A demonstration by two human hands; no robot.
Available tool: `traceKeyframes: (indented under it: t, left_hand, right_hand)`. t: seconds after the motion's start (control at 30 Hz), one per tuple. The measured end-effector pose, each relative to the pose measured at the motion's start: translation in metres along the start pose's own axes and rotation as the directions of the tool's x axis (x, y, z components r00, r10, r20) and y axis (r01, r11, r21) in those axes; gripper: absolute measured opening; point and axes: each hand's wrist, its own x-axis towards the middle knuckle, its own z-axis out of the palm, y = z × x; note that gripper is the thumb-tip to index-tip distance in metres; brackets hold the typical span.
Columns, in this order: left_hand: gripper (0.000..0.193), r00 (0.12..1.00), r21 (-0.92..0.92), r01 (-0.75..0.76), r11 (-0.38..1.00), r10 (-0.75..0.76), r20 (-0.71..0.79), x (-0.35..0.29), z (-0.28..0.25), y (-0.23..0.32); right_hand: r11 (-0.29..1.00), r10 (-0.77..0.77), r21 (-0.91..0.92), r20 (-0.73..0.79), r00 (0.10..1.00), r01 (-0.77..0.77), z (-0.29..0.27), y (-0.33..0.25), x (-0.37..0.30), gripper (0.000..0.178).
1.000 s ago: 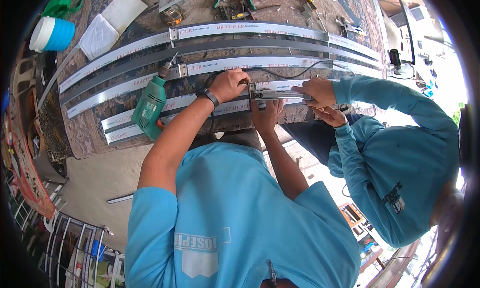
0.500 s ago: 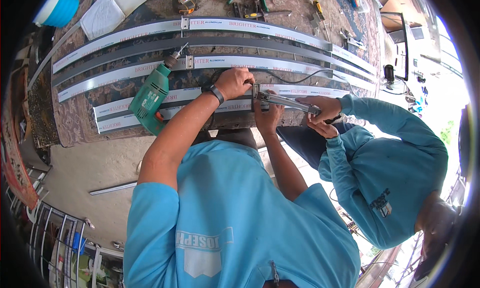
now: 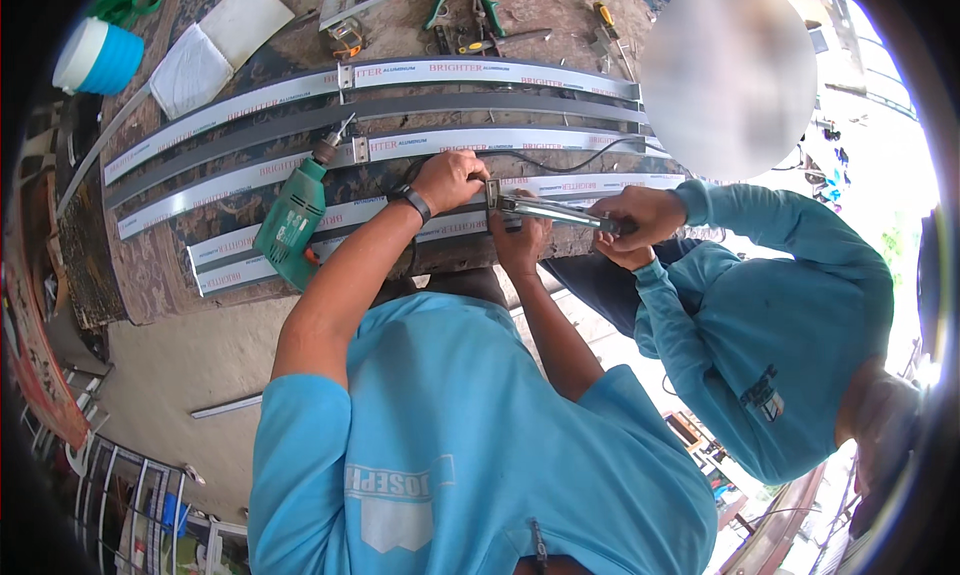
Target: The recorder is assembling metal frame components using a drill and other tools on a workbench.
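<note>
My left hand [image 3: 448,183], with a dark band at the wrist, has its fingers closed at a small metal bracket [image 3: 492,195] on the near pair of aluminum profiles [image 3: 355,213]. From the near side my right hand [image 3: 521,245] reaches up, its fingers bent around the nearer profile just below the bracket. A co-worker's hands [image 3: 640,220] hold a silver long-armed hand tool [image 3: 560,210], its tip against the bracket between my hands; its exact kind is unclear. Left of my left forearm, a green power drill [image 3: 292,220] lies across the profiles.
More film-covered profiles [image 3: 250,108] and a dark bar [image 3: 420,108] lie farther back, with brackets on some. Snips [image 3: 490,10], a tape measure [image 3: 347,40] and a screwdriver [image 3: 604,17] rest behind them. A blue-and-white jug [image 3: 100,57] stands far left. A blurred patch covers the upper right.
The whole view has shifted, so the bench things sit a little farther left and mostly lower. Both my hands and the co-worker's tool stay at the bracket.
</note>
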Motion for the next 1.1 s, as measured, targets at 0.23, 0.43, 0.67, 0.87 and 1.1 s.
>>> traceKeyframes:
  t: [0.23,0.43,0.67,0.87,1.1]
  left_hand:
    - [0.015,0.999,0.021,-0.022,1.000,0.021,0.039,-0.001,-0.001,-0.003]
    - [0.016,0.998,0.046,0.006,0.999,-0.009,0.069,0.009,-0.005,0.005]
    - [0.016,0.991,0.133,-0.037,0.990,0.019,0.136,0.016,-0.010,0.011]
    - [0.016,0.993,-0.030,-0.077,0.997,0.079,0.083,0.007,-0.008,-0.010]
    - [0.056,0.982,0.047,0.049,0.998,-0.040,-0.186,-0.060,-0.072,0.059]
  right_hand:
    - [0.999,0.039,-0.027,0.021,0.999,-0.038,0.002,0.001,-0.006,0.056]
    - [1.000,0.025,-0.011,-0.027,0.999,-0.026,0.003,0.007,0.001,0.058]
    - [0.989,0.073,0.138,-0.090,0.993,-0.060,0.031,0.022,-0.012,0.044]
    - [0.989,-0.027,0.143,-0.061,0.998,0.035,-0.013,-0.011,0.002,0.036]
    - [0.981,-0.139,0.162,0.202,0.969,0.107,-0.040,-0.005,0.024,0.077]
